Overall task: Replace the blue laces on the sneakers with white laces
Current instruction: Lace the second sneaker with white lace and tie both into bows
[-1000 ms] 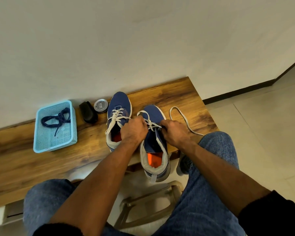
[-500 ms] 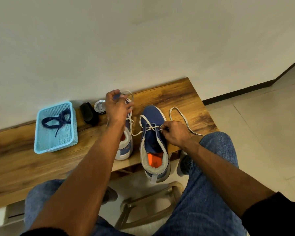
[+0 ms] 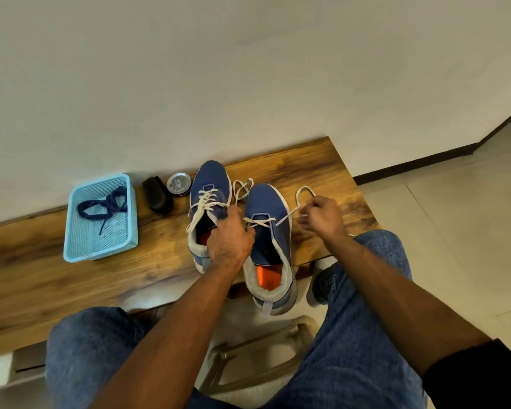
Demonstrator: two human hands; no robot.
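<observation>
Two blue sneakers stand side by side on the wooden bench point(image 3: 71, 278). The left sneaker point(image 3: 208, 184) is laced in white over several rows. On the right sneaker point(image 3: 267, 202) a white lace point(image 3: 289, 215) crosses only near the toe, with loose loops lying on both sides. My left hand point(image 3: 229, 239) sits between the shoes, its fingers curled at the right sneaker's left eyelets where the lace comes out. My right hand point(image 3: 322, 216) pinches the lace's right end, pulled out to the right. A dark blue lace point(image 3: 104, 203) lies in the light blue basket point(image 3: 71, 228).
A black brush point(image 3: 157, 194) and a round tin point(image 3: 178, 184) sit between the basket and the left sneaker, near the wall. The right sneaker's heel overhangs the bench's front edge. My knees in jeans and a stool frame point(image 3: 257, 349) are below. Tiled floor lies right.
My left hand came back down from the far toe of the left sneaker to the right sneaker's left side. My right hand moved rightward, drawing the lace out.
</observation>
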